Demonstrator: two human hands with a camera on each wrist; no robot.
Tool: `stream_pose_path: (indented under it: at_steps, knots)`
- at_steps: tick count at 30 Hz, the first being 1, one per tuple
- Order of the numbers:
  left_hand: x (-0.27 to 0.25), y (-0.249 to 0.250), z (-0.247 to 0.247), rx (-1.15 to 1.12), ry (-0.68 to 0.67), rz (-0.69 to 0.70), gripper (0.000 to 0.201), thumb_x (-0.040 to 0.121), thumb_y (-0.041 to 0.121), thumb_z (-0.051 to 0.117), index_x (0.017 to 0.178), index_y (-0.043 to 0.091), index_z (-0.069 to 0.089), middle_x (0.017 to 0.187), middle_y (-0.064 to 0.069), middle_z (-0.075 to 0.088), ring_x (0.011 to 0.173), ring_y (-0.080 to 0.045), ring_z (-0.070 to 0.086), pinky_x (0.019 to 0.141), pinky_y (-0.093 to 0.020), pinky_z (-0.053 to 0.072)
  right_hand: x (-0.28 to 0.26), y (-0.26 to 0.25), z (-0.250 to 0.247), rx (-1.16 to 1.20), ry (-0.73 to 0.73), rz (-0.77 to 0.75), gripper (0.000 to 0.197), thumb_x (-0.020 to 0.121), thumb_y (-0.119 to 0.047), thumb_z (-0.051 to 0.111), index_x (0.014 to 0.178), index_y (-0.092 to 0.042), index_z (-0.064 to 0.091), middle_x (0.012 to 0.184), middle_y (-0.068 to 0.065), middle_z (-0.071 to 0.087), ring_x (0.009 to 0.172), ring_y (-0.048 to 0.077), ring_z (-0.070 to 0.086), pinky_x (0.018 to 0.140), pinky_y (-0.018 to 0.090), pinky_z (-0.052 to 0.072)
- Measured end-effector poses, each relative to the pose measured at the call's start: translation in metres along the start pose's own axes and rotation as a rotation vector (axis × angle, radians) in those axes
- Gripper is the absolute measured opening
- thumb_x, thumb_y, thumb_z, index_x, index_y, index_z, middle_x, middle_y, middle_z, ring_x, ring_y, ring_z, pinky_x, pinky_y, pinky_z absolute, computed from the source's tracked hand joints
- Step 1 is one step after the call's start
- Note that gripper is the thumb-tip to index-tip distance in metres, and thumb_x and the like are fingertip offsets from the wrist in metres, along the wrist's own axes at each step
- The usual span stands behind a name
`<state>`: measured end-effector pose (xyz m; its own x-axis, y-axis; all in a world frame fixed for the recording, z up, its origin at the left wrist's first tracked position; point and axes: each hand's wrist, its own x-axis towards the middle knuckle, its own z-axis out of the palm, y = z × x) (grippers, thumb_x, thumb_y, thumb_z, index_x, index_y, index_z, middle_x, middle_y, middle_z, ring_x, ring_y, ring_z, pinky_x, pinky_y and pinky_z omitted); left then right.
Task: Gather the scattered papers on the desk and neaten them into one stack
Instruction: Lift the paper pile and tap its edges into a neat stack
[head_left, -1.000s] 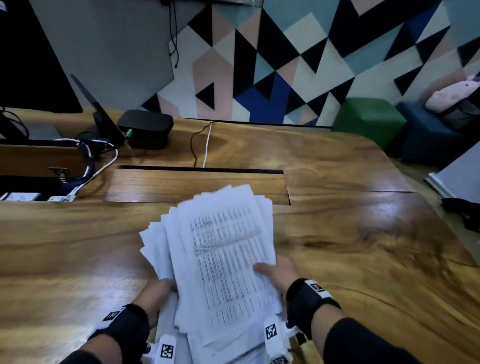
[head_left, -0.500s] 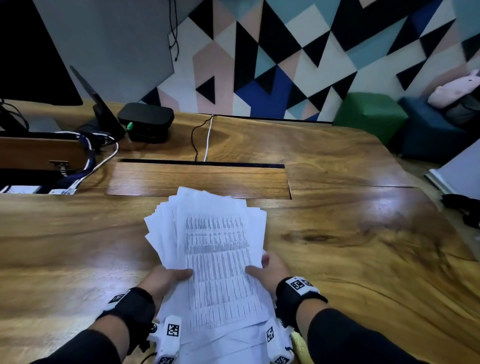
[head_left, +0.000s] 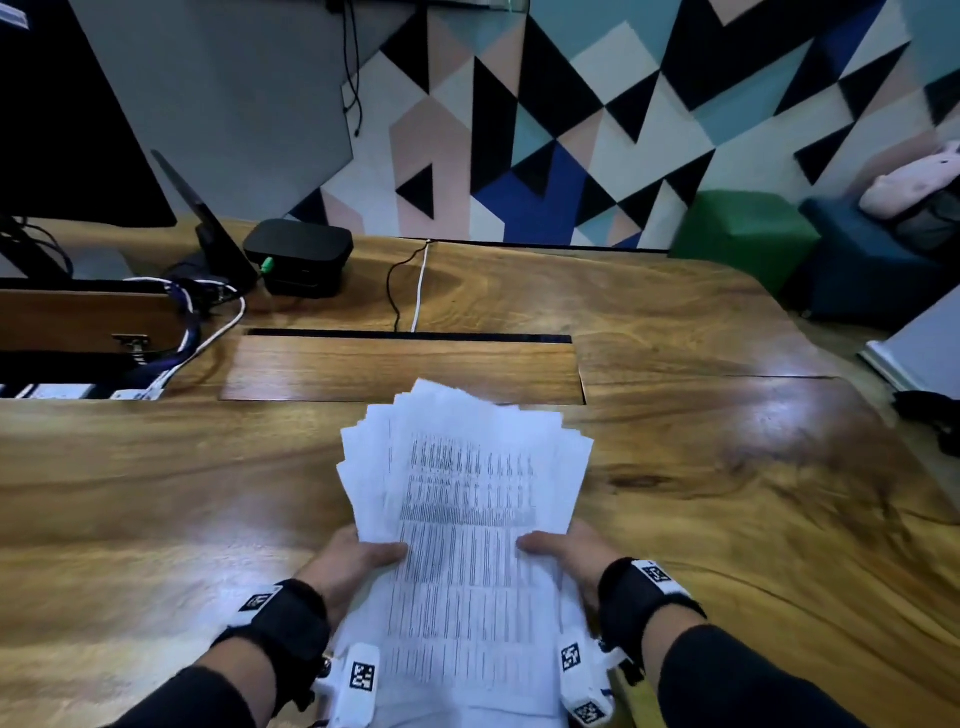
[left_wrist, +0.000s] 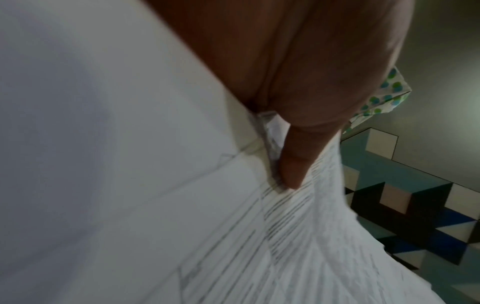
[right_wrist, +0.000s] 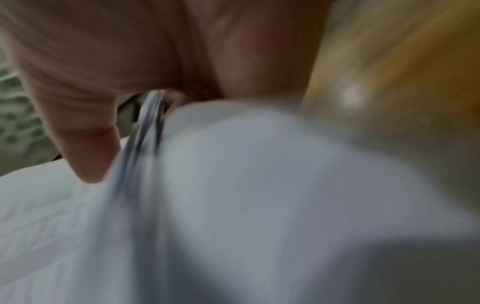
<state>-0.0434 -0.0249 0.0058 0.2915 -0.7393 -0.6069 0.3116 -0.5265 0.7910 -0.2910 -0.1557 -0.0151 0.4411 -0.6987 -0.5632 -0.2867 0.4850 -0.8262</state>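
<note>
A fanned bundle of white printed papers (head_left: 467, 499) is held over the near middle of the wooden desk (head_left: 727, 493), its far edges splayed and uneven. My left hand (head_left: 358, 558) grips the bundle's left side, thumb lying on the top sheet. My right hand (head_left: 566, 551) grips the right side the same way. In the left wrist view the thumb (left_wrist: 293, 164) presses on the printed papers (left_wrist: 233, 236). The right wrist view is blurred; the papers (right_wrist: 233, 185) run between thumb and palm of the right hand (right_wrist: 124, 127). The fingers under the sheets are hidden.
At the back left stand a dark monitor (head_left: 67, 114), a black box (head_left: 298, 257) and a tangle of cables (head_left: 197, 322). A long cable slot (head_left: 410, 336) crosses the desk's middle. Green and blue seats (head_left: 748, 234) stand beyond the right edge.
The bundle has swung from tilted to nearly straight ahead and drawn closer together. Both thumbs have shifted onto the top sheet's sides.
</note>
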Motion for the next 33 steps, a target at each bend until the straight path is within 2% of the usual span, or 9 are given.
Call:
stream_pose_path:
  at_steps: [6,9,12,15,18,24,28,30,33]
  knots:
    - [-0.009,0.038,0.017,0.002,0.084,0.290,0.014,0.087,-0.006,0.064,0.095,0.003,0.072,0.084,-0.008,0.078,0.085,-0.025,0.068,0.079,-0.035,0.056,-0.027,-0.039,-0.008,-0.026,0.179,-0.247,0.011,0.081,-0.004,0.074,0.084,-0.015,0.076,0.092,0.001,0.079,0.093,0.017,0.073,0.097,0.047,0.053]
    - [-0.025,0.079,0.032,-0.036,0.149,0.579,0.006,0.086,0.005,0.071,0.089,0.001,0.072,0.085,-0.008,0.075,0.082,-0.021,0.065,0.086,-0.042,0.052,-0.061,-0.090,0.000,-0.004,0.317,-0.590,0.022,0.087,0.000,0.067,0.089,-0.021,0.073,0.079,-0.021,0.075,0.084,-0.010,0.068,0.084,0.021,0.054]
    - [-0.041,0.104,0.046,-0.092,0.208,0.773,0.010,0.084,-0.001,0.070,0.088,0.008,0.071,0.072,0.015,0.075,0.073,-0.002,0.068,0.075,-0.022,0.055,-0.084,-0.113,0.002,0.035,0.404,-0.806,0.021,0.090,-0.004,0.065,0.106,-0.017,0.068,0.100,-0.025,0.068,0.093,-0.026,0.057,0.085,-0.003,0.039]
    - [-0.037,0.086,0.048,-0.066,0.202,0.730,0.023,0.083,-0.005,0.071,0.097,0.013,0.071,0.077,0.019,0.077,0.077,0.006,0.070,0.073,-0.012,0.056,-0.077,-0.088,-0.002,0.007,0.415,-0.743,0.019,0.087,-0.005,0.069,0.099,-0.018,0.071,0.094,-0.024,0.071,0.088,-0.023,0.060,0.088,0.003,0.045]
    - [-0.024,0.058,0.047,-0.019,0.197,0.617,0.024,0.075,-0.005,0.078,0.094,0.008,0.070,0.073,0.012,0.077,0.076,-0.003,0.072,0.078,-0.027,0.059,-0.060,-0.065,-0.003,-0.044,0.365,-0.595,0.011,0.079,-0.015,0.076,0.086,-0.023,0.076,0.081,-0.016,0.076,0.086,-0.003,0.069,0.092,0.029,0.053]
    - [-0.024,0.085,0.050,-0.049,0.197,0.745,0.014,0.083,-0.003,0.071,0.091,0.009,0.073,0.081,0.012,0.079,0.077,-0.003,0.072,0.081,-0.025,0.058,-0.062,-0.102,-0.006,0.047,0.382,-0.705,0.010,0.087,-0.012,0.071,0.096,-0.016,0.071,0.081,-0.027,0.072,0.084,-0.017,0.065,0.081,0.003,0.048]
    - [-0.028,0.063,0.042,0.014,0.064,0.666,0.032,0.076,-0.007,0.076,0.105,0.004,0.069,0.096,0.002,0.080,0.089,-0.011,0.074,0.076,-0.026,0.059,-0.049,-0.059,-0.019,-0.096,0.381,-0.555,0.009,0.079,-0.016,0.077,0.085,-0.022,0.075,0.091,-0.008,0.077,0.096,0.006,0.071,0.095,0.027,0.053]
    - [-0.024,0.047,0.042,0.074,0.050,0.612,0.037,0.076,0.000,0.079,0.111,0.008,0.069,0.105,0.000,0.078,0.099,-0.015,0.073,0.085,-0.032,0.059,-0.039,-0.037,-0.021,-0.239,0.329,-0.430,0.014,0.073,-0.026,0.075,0.080,-0.014,0.076,0.081,0.004,0.079,0.085,0.018,0.075,0.083,0.047,0.059]
    - [-0.019,0.056,0.046,0.096,0.115,0.613,0.019,0.082,0.008,0.076,0.101,0.003,0.071,0.093,0.000,0.080,0.090,-0.015,0.074,0.084,-0.032,0.056,-0.029,-0.042,-0.025,-0.183,0.325,-0.401,0.017,0.075,-0.019,0.079,0.084,-0.007,0.072,0.082,0.007,0.078,0.080,0.019,0.075,0.078,0.041,0.060]
